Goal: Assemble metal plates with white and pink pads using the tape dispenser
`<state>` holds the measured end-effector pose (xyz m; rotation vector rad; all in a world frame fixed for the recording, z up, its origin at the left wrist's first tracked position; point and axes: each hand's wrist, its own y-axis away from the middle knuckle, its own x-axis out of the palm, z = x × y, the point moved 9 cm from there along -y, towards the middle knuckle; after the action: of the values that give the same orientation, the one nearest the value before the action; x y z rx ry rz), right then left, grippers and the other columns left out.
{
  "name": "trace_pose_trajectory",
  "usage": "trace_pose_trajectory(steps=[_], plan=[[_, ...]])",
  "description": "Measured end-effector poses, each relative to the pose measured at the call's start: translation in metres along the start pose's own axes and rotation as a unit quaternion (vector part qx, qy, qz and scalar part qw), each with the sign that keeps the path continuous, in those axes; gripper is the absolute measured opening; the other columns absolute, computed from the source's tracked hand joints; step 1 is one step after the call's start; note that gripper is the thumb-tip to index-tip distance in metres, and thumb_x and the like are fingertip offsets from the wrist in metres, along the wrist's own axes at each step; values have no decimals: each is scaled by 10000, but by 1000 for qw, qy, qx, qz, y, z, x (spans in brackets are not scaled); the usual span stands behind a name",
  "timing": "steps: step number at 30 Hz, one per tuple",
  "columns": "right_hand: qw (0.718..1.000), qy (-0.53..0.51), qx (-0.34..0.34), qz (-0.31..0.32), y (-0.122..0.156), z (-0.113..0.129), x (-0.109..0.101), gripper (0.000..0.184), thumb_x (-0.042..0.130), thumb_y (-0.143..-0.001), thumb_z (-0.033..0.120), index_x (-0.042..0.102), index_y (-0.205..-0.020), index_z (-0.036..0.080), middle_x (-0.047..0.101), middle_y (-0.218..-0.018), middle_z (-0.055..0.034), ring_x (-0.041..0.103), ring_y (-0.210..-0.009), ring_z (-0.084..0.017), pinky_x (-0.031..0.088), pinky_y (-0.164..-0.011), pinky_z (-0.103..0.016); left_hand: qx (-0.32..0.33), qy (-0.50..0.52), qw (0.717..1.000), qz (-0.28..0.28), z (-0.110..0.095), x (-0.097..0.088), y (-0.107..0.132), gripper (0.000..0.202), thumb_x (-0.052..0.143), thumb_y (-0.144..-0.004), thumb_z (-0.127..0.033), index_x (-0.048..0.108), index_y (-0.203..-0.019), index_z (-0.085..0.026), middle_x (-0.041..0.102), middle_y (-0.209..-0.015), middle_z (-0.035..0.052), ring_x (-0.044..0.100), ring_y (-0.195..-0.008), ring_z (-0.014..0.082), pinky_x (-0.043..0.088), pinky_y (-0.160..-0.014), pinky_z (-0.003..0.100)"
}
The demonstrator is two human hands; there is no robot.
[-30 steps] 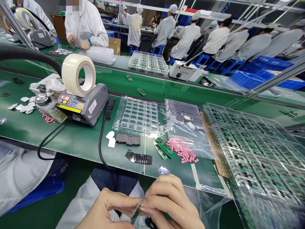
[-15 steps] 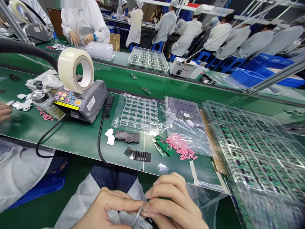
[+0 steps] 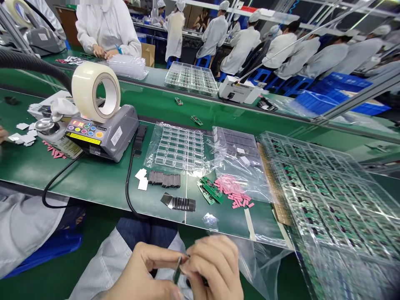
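Observation:
Low over my lap, below the table edge, my left hand (image 3: 143,273) and my right hand (image 3: 212,266) meet on a small thin grey metal piece (image 3: 177,273). Both pinch it between thumb and fingers, and it stands edge-on between them. On the green mat just beyond lie two rows of dark metal pieces (image 3: 164,179), a couple of green circuit boards (image 3: 210,190) and a heap of pink pads (image 3: 234,191).
A tape dispenser (image 3: 103,131) with a big tape roll (image 3: 95,96) stands at left, its black cable looping off the edge. Clear trays of boards (image 3: 328,196) fill the right. Plastic bags (image 3: 184,148) lie mid-table. A neighbour's sleeve (image 3: 25,225) is at left; workers sit beyond the conveyor.
My hands stay pinched on the metal piece and have shifted slightly left and down. The view has tilted a little. Two small boards on the conveyor have moved right.

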<state>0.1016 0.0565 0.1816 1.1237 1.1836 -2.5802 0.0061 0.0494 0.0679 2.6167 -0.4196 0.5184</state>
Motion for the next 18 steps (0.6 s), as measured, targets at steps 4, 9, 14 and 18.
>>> trace_pose_trajectory(steps=[4, 9, 14, 18], plan=[[998, 9, 50, -37, 30, -31, -16, 157, 501, -877, 193, 543, -735, 244, 624, -708, 3, 605, -695, -161, 466, -711, -318, -31, 184, 980, -66, 16, -4, -9, 494, 840, -445, -524, 766, -855, -259, 790, -848, 26, 728, -861, 225, 559, -846, 314], [974, 138, 178, 9, 51, -118, -11, 243, 456, -915, 383, 537, -752, 222, 634, -819, -43, 613, -775, -194, 453, -654, -310, 33, 142, 979, -141, -8, -31, -15, 539, 876, -457, -451, 753, -924, -211, 790, -835, 78, 735, -820, 245, 585, -819, 352], [958, 269, 98, -4, 51, -115, -2, 196, 479, -905, 328, 601, -823, 199, 680, -880, -63, 618, -826, -218, 399, -736, -356, 35, -6, 990, -137, -34, -32, -16, 585, 866, -492, -168, 710, -1055, -203, 791, -783, 36, 736, -783, 226, 594, -799, 324], [954, 280, -86, 68, 53, -83, 10, 236, 552, -873, 161, 614, -1099, 185, 723, -1033, -30, 656, -994, -224, 385, -900, -379, 9, -85, 986, -140, -46, -30, -15, 718, 847, -482, -132, 646, -1169, -178, 790, -781, 17, 730, -786, 217, 584, -828, 312]])
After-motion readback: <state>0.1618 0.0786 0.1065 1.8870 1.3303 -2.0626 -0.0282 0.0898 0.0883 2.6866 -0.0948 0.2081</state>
